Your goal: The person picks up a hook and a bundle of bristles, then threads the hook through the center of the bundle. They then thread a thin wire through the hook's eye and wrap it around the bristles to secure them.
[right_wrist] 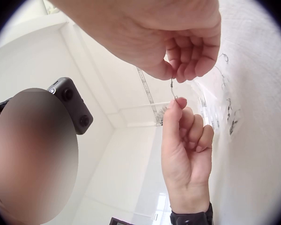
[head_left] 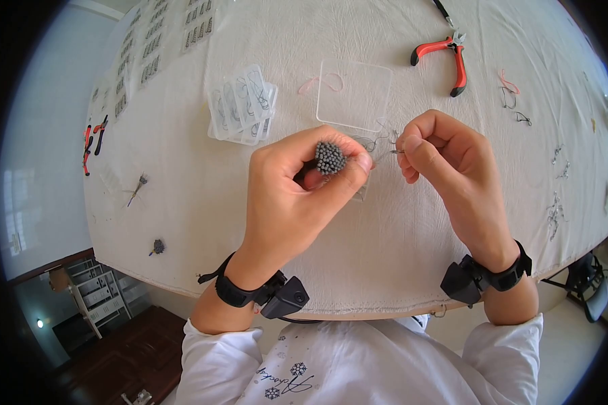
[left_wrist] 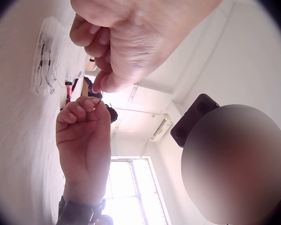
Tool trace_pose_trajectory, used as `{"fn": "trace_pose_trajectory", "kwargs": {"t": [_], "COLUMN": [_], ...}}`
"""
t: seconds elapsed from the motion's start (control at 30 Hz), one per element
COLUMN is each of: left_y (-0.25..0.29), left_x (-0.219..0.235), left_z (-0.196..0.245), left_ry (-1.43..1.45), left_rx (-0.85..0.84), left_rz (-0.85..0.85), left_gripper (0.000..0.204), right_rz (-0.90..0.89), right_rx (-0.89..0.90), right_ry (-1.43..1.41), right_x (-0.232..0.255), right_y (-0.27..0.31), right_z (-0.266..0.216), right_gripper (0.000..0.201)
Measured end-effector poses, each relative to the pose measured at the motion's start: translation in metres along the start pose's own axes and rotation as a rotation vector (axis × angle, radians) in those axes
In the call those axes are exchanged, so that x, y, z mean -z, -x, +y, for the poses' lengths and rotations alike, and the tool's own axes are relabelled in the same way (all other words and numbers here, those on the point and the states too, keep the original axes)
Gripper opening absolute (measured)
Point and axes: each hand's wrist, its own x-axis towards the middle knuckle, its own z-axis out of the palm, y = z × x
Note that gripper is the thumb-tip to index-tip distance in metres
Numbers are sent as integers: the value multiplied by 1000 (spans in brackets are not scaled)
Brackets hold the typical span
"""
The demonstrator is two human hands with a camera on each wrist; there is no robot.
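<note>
My left hand curls around a bundle of thin grey rods, seen end-on in the head view. Its thumb and forefinger also pinch the lower end of a short, thin wire piece in the right wrist view. My right hand pinches the upper end of that piece between thumb and forefinger, with a small dark metal part showing just below the fingertips. Both hands are close together above the cloth-covered table, fingertips a short gap apart. Partly hidden behind the left hand is a clear box.
Clear cases with hooked wire rigs lie stacked beyond the left hand. A transparent lid and pink cord lie ahead. Red-handled pliers are at far right. Small metal rigs lie along the right side; dark bundles at left.
</note>
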Motion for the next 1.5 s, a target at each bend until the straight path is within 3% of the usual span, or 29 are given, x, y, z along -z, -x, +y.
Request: {"fn": "trace_pose_trajectory", "kwargs": {"t": [1.5], "left_y": [-1], "left_x": [0], "left_z": [2], "left_ry": [3], "left_rx": [-12], "left_rz": [46], "left_gripper": [5], "right_rz": [5], "right_rx": [17], "right_ry": [18], "right_x": [-2], "right_y": [1], "right_z": [3], "right_gripper": [17]}}
